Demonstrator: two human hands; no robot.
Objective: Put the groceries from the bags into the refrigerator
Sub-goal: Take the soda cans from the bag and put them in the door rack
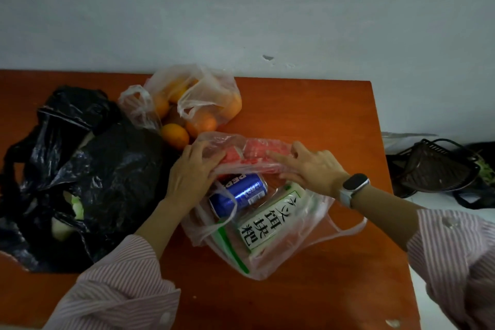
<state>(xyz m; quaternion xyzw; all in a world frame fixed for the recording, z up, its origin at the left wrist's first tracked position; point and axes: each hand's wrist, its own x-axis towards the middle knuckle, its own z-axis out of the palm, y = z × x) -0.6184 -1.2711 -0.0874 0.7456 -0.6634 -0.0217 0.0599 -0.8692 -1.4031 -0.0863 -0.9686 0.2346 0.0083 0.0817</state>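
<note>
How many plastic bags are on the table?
3: a black bag at left, a clear bag of oranges at the back, and a clear bag in front with a blue can.
</note>
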